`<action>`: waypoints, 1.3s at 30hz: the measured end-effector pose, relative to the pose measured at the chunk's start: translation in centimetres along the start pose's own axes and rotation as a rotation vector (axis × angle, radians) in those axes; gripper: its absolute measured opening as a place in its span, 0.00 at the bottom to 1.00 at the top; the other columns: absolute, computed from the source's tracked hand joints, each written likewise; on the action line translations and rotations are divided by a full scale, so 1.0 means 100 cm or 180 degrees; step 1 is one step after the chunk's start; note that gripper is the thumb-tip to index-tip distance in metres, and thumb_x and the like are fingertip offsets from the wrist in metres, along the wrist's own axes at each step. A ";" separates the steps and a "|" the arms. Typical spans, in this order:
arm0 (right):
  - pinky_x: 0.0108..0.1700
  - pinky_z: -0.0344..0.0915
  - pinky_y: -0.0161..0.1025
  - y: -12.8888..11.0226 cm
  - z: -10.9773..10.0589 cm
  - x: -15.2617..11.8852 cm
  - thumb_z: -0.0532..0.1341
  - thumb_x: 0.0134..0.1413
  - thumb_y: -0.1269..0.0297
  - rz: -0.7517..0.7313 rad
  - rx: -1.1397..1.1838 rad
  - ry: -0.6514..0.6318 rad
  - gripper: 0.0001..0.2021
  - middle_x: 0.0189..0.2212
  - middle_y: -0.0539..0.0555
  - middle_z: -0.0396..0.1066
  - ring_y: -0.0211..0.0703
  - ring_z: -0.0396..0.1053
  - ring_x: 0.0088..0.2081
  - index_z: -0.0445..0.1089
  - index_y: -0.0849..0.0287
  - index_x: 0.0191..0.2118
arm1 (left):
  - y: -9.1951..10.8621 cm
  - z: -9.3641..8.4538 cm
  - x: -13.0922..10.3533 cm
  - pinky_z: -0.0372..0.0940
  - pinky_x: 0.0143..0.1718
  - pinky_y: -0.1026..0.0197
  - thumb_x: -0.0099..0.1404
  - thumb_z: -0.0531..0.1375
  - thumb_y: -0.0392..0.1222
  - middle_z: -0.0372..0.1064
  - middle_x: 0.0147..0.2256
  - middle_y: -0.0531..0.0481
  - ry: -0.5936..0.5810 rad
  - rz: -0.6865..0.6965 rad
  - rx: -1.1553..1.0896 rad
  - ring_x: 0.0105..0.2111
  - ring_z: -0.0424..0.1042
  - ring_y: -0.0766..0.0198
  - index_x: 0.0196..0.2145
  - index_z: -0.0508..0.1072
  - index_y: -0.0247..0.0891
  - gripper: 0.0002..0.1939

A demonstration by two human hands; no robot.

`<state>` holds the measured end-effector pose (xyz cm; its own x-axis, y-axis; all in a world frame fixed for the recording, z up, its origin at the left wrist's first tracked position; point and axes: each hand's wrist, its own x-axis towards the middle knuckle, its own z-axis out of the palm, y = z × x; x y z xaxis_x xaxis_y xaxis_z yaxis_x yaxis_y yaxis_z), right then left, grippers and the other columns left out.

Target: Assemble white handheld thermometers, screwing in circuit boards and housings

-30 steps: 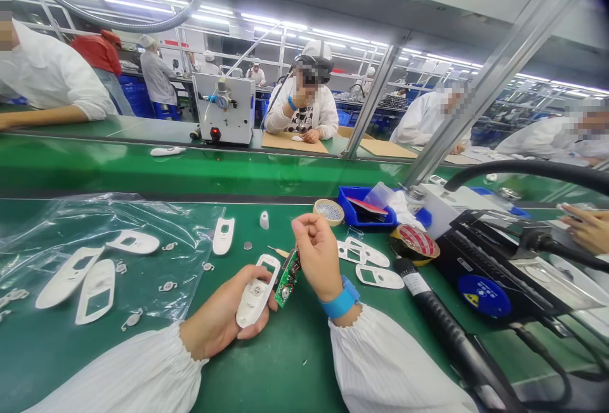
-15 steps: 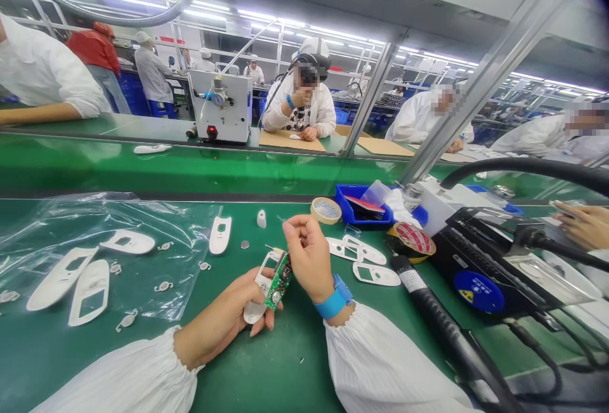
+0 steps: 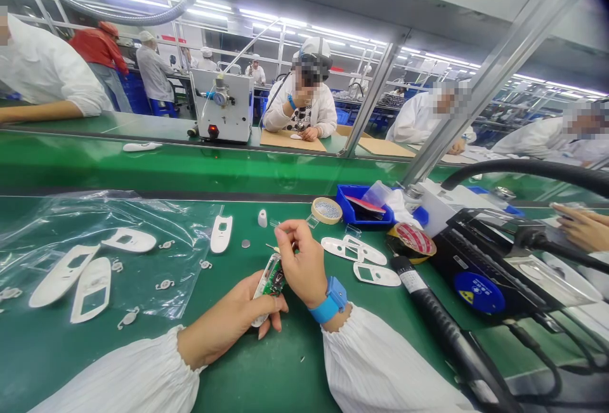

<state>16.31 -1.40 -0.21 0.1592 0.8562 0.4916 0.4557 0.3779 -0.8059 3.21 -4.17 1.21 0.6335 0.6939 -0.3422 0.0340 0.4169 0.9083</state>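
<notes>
My left hand is closed around a white plastic housing, tilted with its far end up. A green circuit board lies against the housing's inner side, partly covered by my fingers. Above the board, my right hand pinches what looks like a small clear plastic piece between thumb and forefinger. Its other fingers are curled close to the board and hide part of it. Just beyond the hands are a white shell, a small white cap and a round metal disc.
Several white shells and small metal parts rest on a clear plastic sheet at left. To the right are more frames, tape rolls, a blue bin, a black-handled tool and a black machine. Co-workers sit across the belt.
The circuit board has turned and now sits closer against the housing. My right hand has shifted slightly left and down. A white part on the belt has moved left.
</notes>
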 end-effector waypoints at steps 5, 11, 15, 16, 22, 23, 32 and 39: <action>0.26 0.58 0.33 0.001 0.002 0.000 0.51 0.56 0.62 0.0011 -0.0037 -0.0046 0.06 0.19 0.46 0.61 0.35 0.60 0.22 0.61 0.56 0.34 | -0.004 -0.001 0.002 0.54 0.23 0.65 0.58 0.55 0.50 0.65 0.29 0.50 0.0023 0.0074 0.0110 0.22 0.60 0.70 0.32 0.64 0.36 0.13; 0.26 0.57 0.33 0.003 0.002 0.001 0.51 0.56 0.62 0.0090 -0.0147 -0.0067 0.05 0.18 0.45 0.60 0.34 0.60 0.21 0.61 0.56 0.34 | -0.008 -0.002 0.003 0.54 0.22 0.65 0.59 0.54 0.53 0.65 0.30 0.50 -0.0013 0.0084 0.0109 0.23 0.62 0.69 0.34 0.64 0.36 0.16; 0.25 0.56 0.32 0.004 0.003 0.002 0.52 0.55 0.61 0.0195 -0.0085 -0.0030 0.06 0.17 0.44 0.60 0.34 0.59 0.20 0.61 0.56 0.34 | -0.005 -0.002 0.001 0.53 0.24 0.65 0.57 0.57 0.49 0.66 0.25 0.52 -0.0096 0.0009 0.0197 0.20 0.58 0.71 0.33 0.64 0.35 0.14; 0.25 0.56 0.32 0.004 0.003 0.002 0.52 0.55 0.61 0.0210 -0.0054 -0.0012 0.06 0.17 0.44 0.59 0.34 0.59 0.20 0.61 0.56 0.34 | -0.003 -0.002 0.001 0.53 0.24 0.65 0.57 0.58 0.48 0.66 0.23 0.52 -0.0119 -0.0007 0.0218 0.19 0.57 0.71 0.33 0.65 0.35 0.13; 0.24 0.56 0.32 0.003 0.004 0.001 0.52 0.54 0.61 0.0248 0.0073 0.0094 0.06 0.16 0.43 0.58 0.33 0.58 0.19 0.61 0.57 0.34 | 0.001 0.000 -0.001 0.53 0.24 0.65 0.58 0.57 0.45 0.67 0.25 0.51 -0.0144 -0.0063 -0.0021 0.19 0.58 0.70 0.32 0.66 0.35 0.10; 0.24 0.56 0.32 0.004 0.004 0.001 0.52 0.54 0.61 0.0260 0.0050 0.0081 0.06 0.16 0.43 0.58 0.33 0.58 0.19 0.61 0.57 0.34 | 0.000 -0.001 -0.001 0.53 0.24 0.65 0.58 0.57 0.45 0.68 0.25 0.50 -0.0143 -0.0064 -0.0060 0.19 0.59 0.70 0.33 0.66 0.35 0.10; 0.26 0.57 0.32 0.007 0.005 0.004 0.53 0.54 0.60 0.0550 0.0143 -0.0195 0.06 0.20 0.46 0.63 0.35 0.62 0.22 0.62 0.56 0.32 | -0.002 -0.005 0.000 0.53 0.24 0.65 0.60 0.54 0.44 0.68 0.25 0.49 -0.0077 -0.0084 0.0049 0.20 0.59 0.70 0.37 0.64 0.34 0.11; 0.26 0.56 0.33 0.005 0.004 0.003 0.52 0.54 0.60 0.0478 -0.0093 -0.0149 0.06 0.21 0.46 0.64 0.35 0.63 0.23 0.62 0.56 0.33 | -0.007 -0.007 0.002 0.57 0.27 0.63 0.61 0.53 0.47 0.69 0.32 0.46 -0.0159 0.0011 0.0288 0.21 0.61 0.69 0.43 0.62 0.35 0.15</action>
<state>16.27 -0.87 -0.61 0.1869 0.9180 0.3498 0.4553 0.2345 -0.8589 2.78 -3.93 0.38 0.6715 0.6641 -0.3287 0.1000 0.3584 0.9282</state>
